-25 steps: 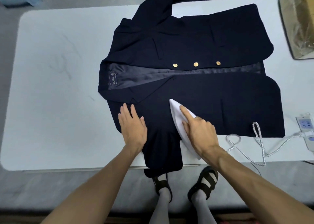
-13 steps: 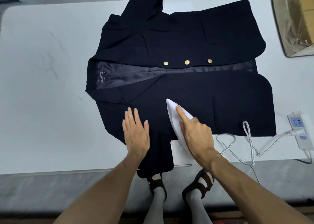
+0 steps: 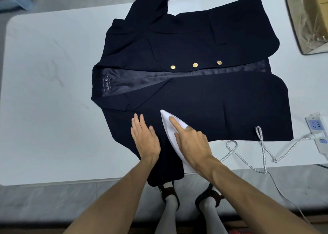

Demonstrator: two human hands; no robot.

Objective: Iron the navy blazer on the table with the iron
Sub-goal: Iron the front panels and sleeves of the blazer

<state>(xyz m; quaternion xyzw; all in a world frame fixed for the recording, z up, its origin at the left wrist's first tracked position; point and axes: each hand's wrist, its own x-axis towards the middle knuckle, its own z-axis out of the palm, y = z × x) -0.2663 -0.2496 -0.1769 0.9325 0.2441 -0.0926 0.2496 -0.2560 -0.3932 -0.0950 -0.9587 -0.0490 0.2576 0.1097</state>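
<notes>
At the lower middle of the frame, the left hand (image 3: 145,139) lay flat on the navy blazer (image 3: 204,98), fingers straight, pinning the cloth just above where the sleeve (image 3: 168,169) dropped over the near edge of the table (image 3: 53,109). Over the last second it had slid right, so only a thin strip of cloth lay between it and the iron (image 3: 166,125).

The right hand (image 3: 191,141) gripped the iron's handle, forefinger stretched along the top and the other fingers curled around it. The iron sat on the lower front panel, nose pointing up the frame, and had hardly shifted.

I took it that this patch was being worked in short passes, with most of the blazer left to do.

At lower right the cord (image 3: 262,150) looped to the power strip (image 3: 317,129). Further back, the blazer lay spread open across the table's centre, and a cardboard box (image 3: 308,17) sat at upper right.
</notes>
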